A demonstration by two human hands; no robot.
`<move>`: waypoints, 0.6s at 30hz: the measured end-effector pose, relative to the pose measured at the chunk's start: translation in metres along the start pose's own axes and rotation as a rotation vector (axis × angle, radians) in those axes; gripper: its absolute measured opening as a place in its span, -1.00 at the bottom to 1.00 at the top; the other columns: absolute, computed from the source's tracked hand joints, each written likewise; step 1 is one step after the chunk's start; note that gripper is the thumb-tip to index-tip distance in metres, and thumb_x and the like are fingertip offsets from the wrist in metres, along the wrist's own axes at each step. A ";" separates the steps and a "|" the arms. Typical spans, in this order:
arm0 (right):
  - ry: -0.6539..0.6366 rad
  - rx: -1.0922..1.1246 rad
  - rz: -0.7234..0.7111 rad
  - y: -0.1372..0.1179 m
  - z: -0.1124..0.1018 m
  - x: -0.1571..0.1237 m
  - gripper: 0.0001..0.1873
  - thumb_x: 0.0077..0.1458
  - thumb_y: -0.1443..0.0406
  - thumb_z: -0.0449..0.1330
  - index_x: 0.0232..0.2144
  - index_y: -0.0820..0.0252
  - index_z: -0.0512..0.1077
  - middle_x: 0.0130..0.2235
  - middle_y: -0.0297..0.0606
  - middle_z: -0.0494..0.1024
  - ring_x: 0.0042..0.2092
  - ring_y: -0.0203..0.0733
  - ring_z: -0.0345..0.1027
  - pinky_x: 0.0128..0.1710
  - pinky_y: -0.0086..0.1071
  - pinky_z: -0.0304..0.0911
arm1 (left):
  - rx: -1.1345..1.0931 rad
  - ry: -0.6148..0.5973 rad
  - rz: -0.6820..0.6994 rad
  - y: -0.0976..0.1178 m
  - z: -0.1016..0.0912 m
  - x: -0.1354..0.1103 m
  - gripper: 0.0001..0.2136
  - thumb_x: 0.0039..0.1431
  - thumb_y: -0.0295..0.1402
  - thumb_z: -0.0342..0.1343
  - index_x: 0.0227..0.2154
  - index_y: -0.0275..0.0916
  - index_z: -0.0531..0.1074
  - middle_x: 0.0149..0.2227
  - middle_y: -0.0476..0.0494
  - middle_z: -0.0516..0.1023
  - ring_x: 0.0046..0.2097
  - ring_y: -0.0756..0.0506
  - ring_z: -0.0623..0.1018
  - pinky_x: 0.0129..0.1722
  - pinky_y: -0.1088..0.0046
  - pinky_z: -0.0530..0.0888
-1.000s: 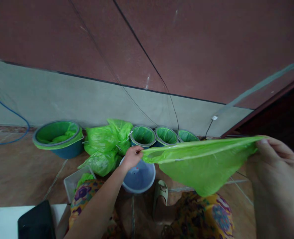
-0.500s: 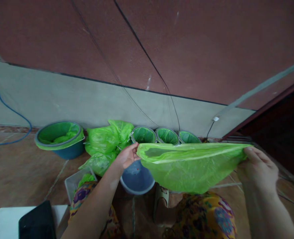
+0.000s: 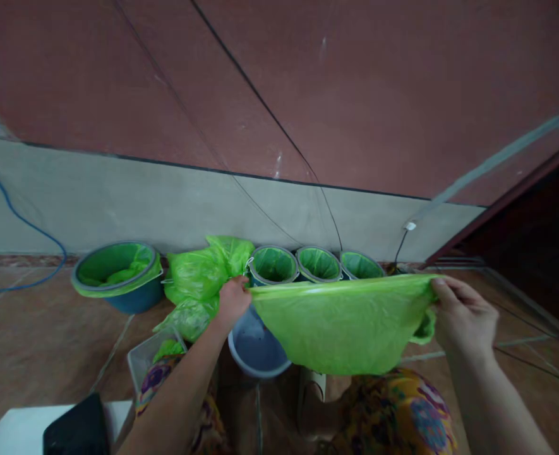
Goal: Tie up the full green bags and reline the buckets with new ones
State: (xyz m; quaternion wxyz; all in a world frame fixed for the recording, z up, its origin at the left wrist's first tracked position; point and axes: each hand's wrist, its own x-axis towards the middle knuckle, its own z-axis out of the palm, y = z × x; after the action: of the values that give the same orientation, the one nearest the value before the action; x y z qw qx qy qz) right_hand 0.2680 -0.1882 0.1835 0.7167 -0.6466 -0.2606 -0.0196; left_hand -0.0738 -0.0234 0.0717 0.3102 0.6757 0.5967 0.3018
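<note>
A thin green plastic bag (image 3: 340, 328) is stretched out flat between my two hands, its top edge nearly level. My left hand (image 3: 234, 300) pinches one top corner, close to the filled green bags. At the opposite corner, my right hand (image 3: 463, 313) is closed on the bag, and some plastic bunches below its fingers. Partly hidden by the bag, a blue-grey basin (image 3: 255, 370) stands on the floor beneath my left hand. Behind the bag's top edge are three small buckets lined with green plastic: a left one (image 3: 273, 256), a middle one (image 3: 318, 260) and a right one (image 3: 360, 262).
At left stands a larger blue bucket (image 3: 137, 300) with a green liner. Several filled green bags (image 3: 196, 272) lean by the wall. A clear container (image 3: 137, 363) holds green plastic. A black object (image 3: 75, 430) rests on a white surface. A blue cable (image 3: 33, 224) hangs at left.
The bag's mouth gaped before; now its top edge is drawn together in a straight line. My right hand has come left, and my left hand has moved slightly left.
</note>
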 end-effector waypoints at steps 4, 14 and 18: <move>-0.107 0.015 0.051 -0.017 0.017 0.012 -0.69 -0.30 0.19 0.36 -0.44 0.25 0.51 -0.47 -0.35 0.45 -0.46 -0.35 0.25 -0.48 -0.45 0.20 | 0.006 0.024 -0.040 0.024 -0.042 0.024 -0.68 -0.15 -0.58 0.01 -0.30 -0.34 0.53 -0.42 -0.17 0.57 -0.36 -0.10 0.53 -0.34 0.43 0.40; -0.377 -0.185 -0.029 0.004 -0.030 -0.027 -0.68 -0.22 0.09 0.33 -0.44 0.21 0.55 -0.39 -0.24 0.55 -0.33 -0.16 0.41 -0.29 -0.31 0.36 | -0.468 0.160 0.141 0.007 -0.100 0.003 -0.72 -0.33 -0.59 0.08 -0.47 -0.20 0.53 -0.37 -0.05 0.57 -0.27 -0.07 0.50 -0.31 0.54 0.42; -0.769 -0.280 -0.036 0.087 -0.054 -0.077 -0.70 -0.06 0.10 0.25 -0.34 0.17 0.55 -0.23 -0.19 0.57 -0.20 -0.13 0.44 -0.21 -0.35 0.37 | -0.301 0.281 -0.013 -0.033 -0.089 -0.007 -0.85 -0.28 -0.54 0.15 -0.56 -0.18 0.46 -0.30 -0.07 0.56 -0.33 -0.07 0.48 -0.34 0.54 0.40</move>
State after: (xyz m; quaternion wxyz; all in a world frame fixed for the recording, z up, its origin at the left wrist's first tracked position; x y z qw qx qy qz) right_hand 0.2521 -0.2479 0.0713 0.4715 -0.6936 -0.5155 0.1757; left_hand -0.1644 -0.0217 0.1012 0.3234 0.5690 0.5866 0.4771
